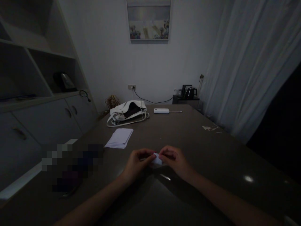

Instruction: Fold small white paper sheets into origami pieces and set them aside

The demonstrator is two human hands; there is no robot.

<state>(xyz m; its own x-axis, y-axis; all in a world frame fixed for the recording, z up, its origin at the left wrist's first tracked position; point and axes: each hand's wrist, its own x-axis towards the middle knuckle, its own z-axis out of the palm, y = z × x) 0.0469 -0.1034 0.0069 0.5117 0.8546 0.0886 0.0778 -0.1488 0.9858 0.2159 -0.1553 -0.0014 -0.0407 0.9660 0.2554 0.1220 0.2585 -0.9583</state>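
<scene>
Both my hands meet just above the dark table (199, 147), near its front middle. My left hand (137, 163) and my right hand (175, 160) each pinch a small white folded piece of paper (157, 160) between their fingertips, with the fingers curled round it. Most of the paper is hidden by the fingers. A stack of white paper sheets (119, 138) lies on the table a little beyond and to the left of my left hand.
A white handbag (128, 112) lies open at the table's far left. A white power bank (161, 110) with a cable sits beside it. A kettle set (188, 91) stands behind on a low stand. Cabinets (47, 122) line the left, curtains (246, 69) the right.
</scene>
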